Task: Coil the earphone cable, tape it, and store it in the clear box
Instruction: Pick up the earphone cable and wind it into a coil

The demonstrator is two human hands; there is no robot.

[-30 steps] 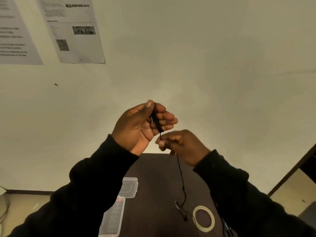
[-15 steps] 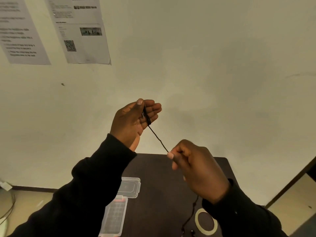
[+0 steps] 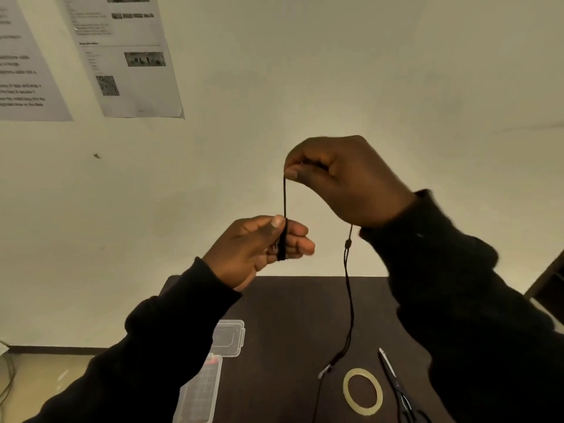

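The black earphone cable point(image 3: 348, 297) is partly wound around the fingers of my left hand point(image 3: 259, 248), held up in front of the wall with the thumb pressing the coil. My right hand point(image 3: 341, 178) is raised above the left and pinches the cable, which runs straight down to the coil. The loose part hangs from under my right hand down to the dark table point(image 3: 290, 331). A roll of clear tape point(image 3: 362, 391) lies flat on the table near the front. The clear box point(image 3: 198, 392) is at the lower left, with its lid point(image 3: 229, 337) lying beside it.
Scissors point(image 3: 393, 380) lie to the right of the tape roll. Printed sheets point(image 3: 128, 56) hang on the wall at upper left. Floor shows left of the table, and a dark piece of furniture stands at the right edge.
My right hand has gone from low and right of the left hand to above it, carrying the cable up and over. The left hand has kept its hold on the coil.
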